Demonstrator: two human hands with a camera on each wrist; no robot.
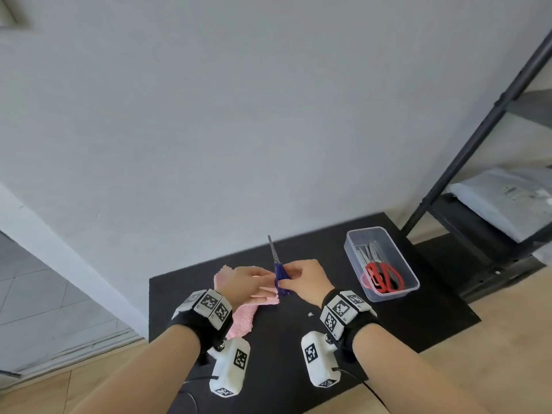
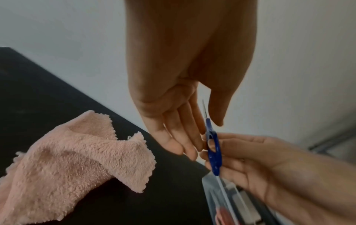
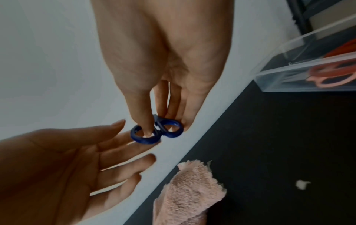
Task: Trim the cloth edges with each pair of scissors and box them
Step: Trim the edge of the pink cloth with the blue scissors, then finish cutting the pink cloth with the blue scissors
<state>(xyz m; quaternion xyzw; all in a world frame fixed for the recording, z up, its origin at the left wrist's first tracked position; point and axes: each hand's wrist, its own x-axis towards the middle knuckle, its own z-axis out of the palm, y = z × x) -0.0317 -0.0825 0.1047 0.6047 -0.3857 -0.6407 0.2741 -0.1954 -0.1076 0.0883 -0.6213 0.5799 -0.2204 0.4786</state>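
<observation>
Now the right hand (image 1: 304, 280) grasps the blue scissors (image 1: 279, 271) by the handle rings, blades pointing up, above the pink cloth (image 1: 243, 316). Beside it, the left hand (image 1: 246, 283) is released, fingers straight. Red scissors (image 1: 385, 277) lie in the clear box (image 1: 415, 289).

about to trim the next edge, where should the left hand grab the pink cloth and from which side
A judgement: pinch the raised, frayed corner flap of the pink cloth, coming from above on its right side, next to the left hand. That corner stands up off the black mat, so fingers can close on it. The right hand holds the blue scissors.
</observation>
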